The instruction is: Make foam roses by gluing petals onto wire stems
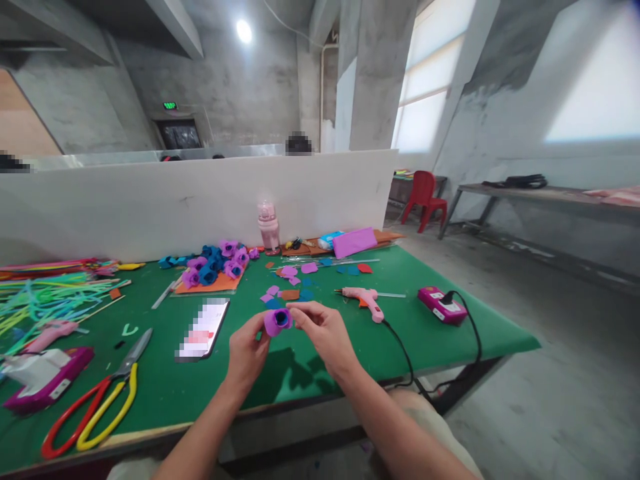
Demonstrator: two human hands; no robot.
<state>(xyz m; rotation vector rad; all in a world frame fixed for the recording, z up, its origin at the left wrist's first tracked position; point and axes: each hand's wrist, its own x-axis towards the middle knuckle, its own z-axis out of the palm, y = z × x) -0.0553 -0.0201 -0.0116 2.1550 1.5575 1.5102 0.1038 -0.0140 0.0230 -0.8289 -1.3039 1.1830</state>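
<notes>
Between my hands is a small paper flower [277, 323], purple outside with a dark blue centre. My left hand [248, 350] grips it from the left, fingers closed around its lower side. The thumb and forefinger of my right hand [323, 332] pinch at the flower's right edge, perhaps on a petal; the fingertips hide what is between them. Beyond the hands lie loose purple, blue and brown paper petals [290, 294]. A pink glue gun [364, 300] rests on its side to the right of my right hand.
On the green table [400, 347] are a phone [205, 330], large scissors [117, 383], finished paper flowers [215, 263], a pink bottle [269, 227], and purple power strips [443, 305] at both sides. Coloured strips [55, 300] spread at left. A black cord hangs over the front edge. A white partition [150, 207] stands behind.
</notes>
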